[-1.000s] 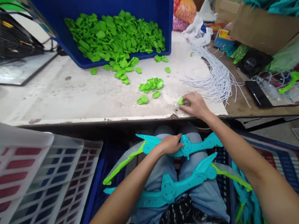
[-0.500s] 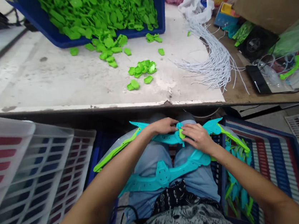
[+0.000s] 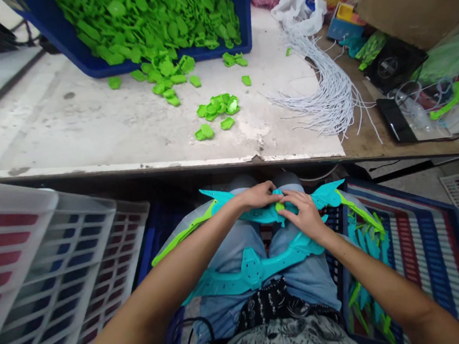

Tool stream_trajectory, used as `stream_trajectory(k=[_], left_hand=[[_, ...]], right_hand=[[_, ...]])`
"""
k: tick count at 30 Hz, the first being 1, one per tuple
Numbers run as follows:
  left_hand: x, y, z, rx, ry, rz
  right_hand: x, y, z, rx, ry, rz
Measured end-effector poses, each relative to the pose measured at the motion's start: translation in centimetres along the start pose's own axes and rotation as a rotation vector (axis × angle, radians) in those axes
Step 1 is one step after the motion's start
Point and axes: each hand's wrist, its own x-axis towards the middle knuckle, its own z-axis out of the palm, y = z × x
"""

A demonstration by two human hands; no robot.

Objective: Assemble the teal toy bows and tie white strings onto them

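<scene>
Honestly, I'd line that small green plastic piece (image 3: 279, 206) up squarely with the middle of the turquoise bow-shaped frame (image 3: 262, 214) and press evenly. It's bright lime, mostly covered, so its outline's hard to make out. The right hand's (image 3: 303, 211) fingers are pinching it; the left hand (image 3: 259, 195) is on the frame just beside, can't tell how tightly closed. Frame's over the jeans-clad knees (image 3: 234, 240), below the tabletop (image 3: 125, 128).

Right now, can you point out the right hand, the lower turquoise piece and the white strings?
Right hand (image 3: 304, 212): head view, on the back of the hand.
Lower turquoise piece (image 3: 251, 270): head view, on its central hub.
White strings (image 3: 335, 99): head view, on the middle of the bundle.
</scene>
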Motion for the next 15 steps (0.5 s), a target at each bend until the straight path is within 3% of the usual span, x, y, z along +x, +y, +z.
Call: stream_trajectory(k=[3,9,13,15], left_hand=[[-0.2,0.1,0.8,0.084,0.074,0.06],[-0.3,-0.1,1.4,0.248,0.165,0.054],[-0.5,0.1,1.5,0.275,0.196,0.06],[-1.2,0.4,2.0,0.375,0.298,0.093]], right_hand=[[0.8,0.1,0.2,0.071,-0.052,0.22],[2.8,0.1,-0.3,-0.012,-0.264,0.335],[3.9,-0.9,-2.2,-0.052,-0.323,0.222],[5.8,-2.3,-3.5,-0.062,-0.262,0.078]])
